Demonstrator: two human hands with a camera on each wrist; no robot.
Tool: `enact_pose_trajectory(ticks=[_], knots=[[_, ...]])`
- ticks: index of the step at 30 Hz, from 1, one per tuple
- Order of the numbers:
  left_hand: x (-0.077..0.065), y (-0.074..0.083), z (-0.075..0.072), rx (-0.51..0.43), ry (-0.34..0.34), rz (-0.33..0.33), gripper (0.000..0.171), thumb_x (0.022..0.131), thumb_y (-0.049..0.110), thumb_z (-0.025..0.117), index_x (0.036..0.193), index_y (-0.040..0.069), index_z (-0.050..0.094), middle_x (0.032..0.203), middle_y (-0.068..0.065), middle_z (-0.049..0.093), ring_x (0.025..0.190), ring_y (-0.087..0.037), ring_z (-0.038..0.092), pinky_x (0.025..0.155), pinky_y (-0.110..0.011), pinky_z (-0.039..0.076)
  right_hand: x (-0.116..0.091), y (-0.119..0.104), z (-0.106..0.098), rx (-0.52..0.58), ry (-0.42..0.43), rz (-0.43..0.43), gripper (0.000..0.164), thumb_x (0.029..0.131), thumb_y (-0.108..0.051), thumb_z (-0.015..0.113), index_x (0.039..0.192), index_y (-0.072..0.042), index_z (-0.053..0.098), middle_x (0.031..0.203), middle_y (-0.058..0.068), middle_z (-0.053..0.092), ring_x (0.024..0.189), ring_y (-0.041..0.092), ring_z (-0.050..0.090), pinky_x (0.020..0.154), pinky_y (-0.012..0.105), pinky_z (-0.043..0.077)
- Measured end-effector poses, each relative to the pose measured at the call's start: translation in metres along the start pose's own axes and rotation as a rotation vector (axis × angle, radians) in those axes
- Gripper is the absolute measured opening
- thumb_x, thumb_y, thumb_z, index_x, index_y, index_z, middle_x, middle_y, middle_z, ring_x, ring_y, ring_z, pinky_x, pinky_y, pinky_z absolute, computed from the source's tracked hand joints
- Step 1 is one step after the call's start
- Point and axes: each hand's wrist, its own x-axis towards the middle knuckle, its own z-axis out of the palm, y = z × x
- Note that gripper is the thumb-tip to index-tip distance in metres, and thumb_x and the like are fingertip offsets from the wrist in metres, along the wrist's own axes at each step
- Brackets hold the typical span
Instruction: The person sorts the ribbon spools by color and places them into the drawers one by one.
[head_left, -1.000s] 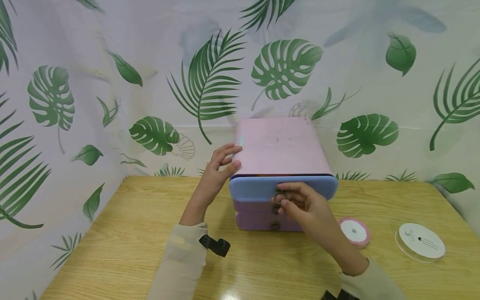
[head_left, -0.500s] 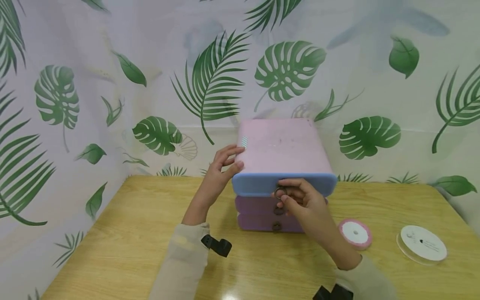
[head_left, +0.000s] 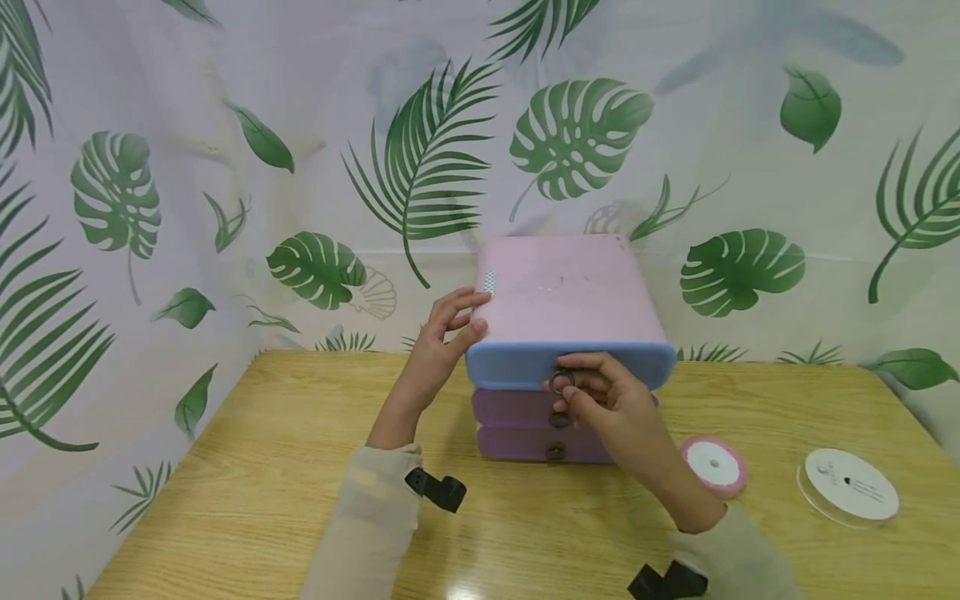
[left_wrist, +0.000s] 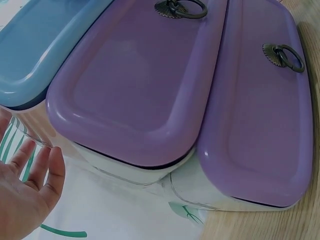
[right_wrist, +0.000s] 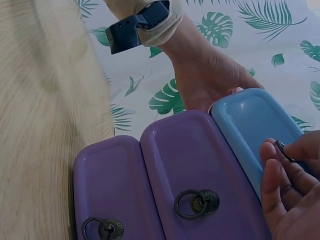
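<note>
A small cabinet with a pink top [head_left: 570,287] stands against the patterned backdrop. Its upper drawer has a light blue front [head_left: 506,365], flush with the top's front edge. Two purple drawer fronts [right_wrist: 192,155] sit below it, each with a bronze ring pull [right_wrist: 187,205]. My left hand [head_left: 438,350] rests against the cabinet's left side, fingertips at the upper edge, fingers loosely extended. With thumb and fingers, my right hand [head_left: 618,408] pinches the blue drawer's ring pull [right_wrist: 283,151]. The drawer's inside is hidden.
On the wooden table [head_left: 262,467], right of the cabinet, lies a pink-and-white ribbon spool [head_left: 712,487]. Farther right is a larger white spool [head_left: 851,483]. A leaf-print cloth [head_left: 450,167] hangs behind and along the left side.
The blue drawer has slid back into the cabinet, and the dark gap under the pink top's edge has disappeared. My right hand moved with the ring pull; my left hand stayed at the side.
</note>
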Motion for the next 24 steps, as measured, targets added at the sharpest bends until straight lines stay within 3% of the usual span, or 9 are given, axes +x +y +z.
enact_pose_trajectory(ticks=[5, 11, 19, 21, 24], knots=[[0.0, 0.001, 0.0, -0.006, -0.003, 0.001, 0.068, 0.089, 0.062, 0.054, 0.141, 0.019, 0.048, 0.157, 0.0, 0.021, 0.138, -0.036, 0.034, 0.106, -0.057, 0.038, 0.0, 0.0, -0.002, -0.021, -0.014, 0.014, 0.03, 0.099, -0.005, 0.052, 0.127, 0.006, 0.048, 0.103, -0.01, 0.067, 0.085, 0.006, 0.066, 0.065, 0.023, 0.052], [-0.001, 0.001, 0.0, -0.007, -0.005, -0.003, 0.072, 0.087, 0.066, 0.054, 0.141, 0.019, 0.048, 0.157, 0.0, 0.021, 0.138, -0.036, 0.035, 0.105, -0.056, 0.039, -0.002, 0.001, -0.005, -0.013, -0.038, 0.028, 0.032, 0.099, -0.006, 0.052, 0.128, 0.006, 0.046, 0.103, -0.013, 0.069, 0.083, 0.009, 0.068, 0.066, 0.024, 0.053], [-0.001, 0.001, 0.0, -0.002, -0.002, -0.003, 0.053, 0.095, 0.045, 0.053, 0.141, 0.02, 0.048, 0.158, 0.0, 0.021, 0.137, -0.036, 0.035, 0.105, -0.056, 0.04, -0.013, 0.005, -0.011, -0.125, -0.013, 0.06, 0.03, 0.1, -0.01, 0.051, 0.127, 0.002, 0.049, 0.1, -0.016, 0.07, 0.083, 0.008, 0.068, 0.07, 0.026, 0.055], [-0.001, 0.001, 0.0, -0.004, -0.004, -0.003, 0.055, 0.095, 0.047, 0.053, 0.142, 0.019, 0.048, 0.158, 0.0, 0.021, 0.137, -0.036, 0.035, 0.105, -0.056, 0.039, -0.016, 0.007, -0.013, -0.146, -0.007, 0.074, 0.029, 0.1, -0.011, 0.051, 0.126, 0.001, 0.05, 0.102, -0.012, 0.071, 0.084, 0.009, 0.069, 0.071, 0.026, 0.056], [-0.001, 0.001, 0.0, -0.009, -0.004, -0.004, 0.057, 0.094, 0.05, 0.054, 0.142, 0.019, 0.048, 0.158, 0.001, 0.021, 0.137, -0.036, 0.034, 0.105, -0.056, 0.039, -0.021, 0.011, -0.016, -0.184, -0.002, 0.072, 0.027, 0.1, -0.01, 0.052, 0.125, 0.0, 0.052, 0.107, 0.003, 0.072, 0.085, 0.008, 0.069, 0.072, 0.026, 0.057]])
